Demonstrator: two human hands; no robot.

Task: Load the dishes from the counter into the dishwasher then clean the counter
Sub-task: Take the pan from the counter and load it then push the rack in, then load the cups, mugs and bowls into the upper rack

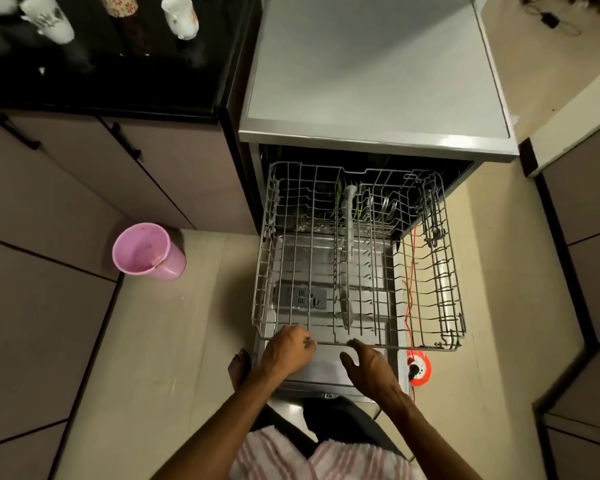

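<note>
Your left hand point(289, 348) grips the rack's point(444, 285) front rail; your right hand point(368, 367) hovers spread beside it. Rack's out for cups point(181, 17) waiting on the tabletop point(94, 74).

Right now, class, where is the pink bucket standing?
In the head view the pink bucket stands on the floor at left, against the cabinet base, left of the pulled-out dishwasher rack.

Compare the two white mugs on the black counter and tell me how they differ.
The left white mug carries a dark, greyish print, while the right white mug shows a faint pinkish floral print. The left mug stands near the counter's far left; the right mug stands nearer the dishwasher, with a tall patterned cup between them. The left mug looks blurrier here. Both are white, stand on the glossy black counter, and neither is loaded yet.
</note>
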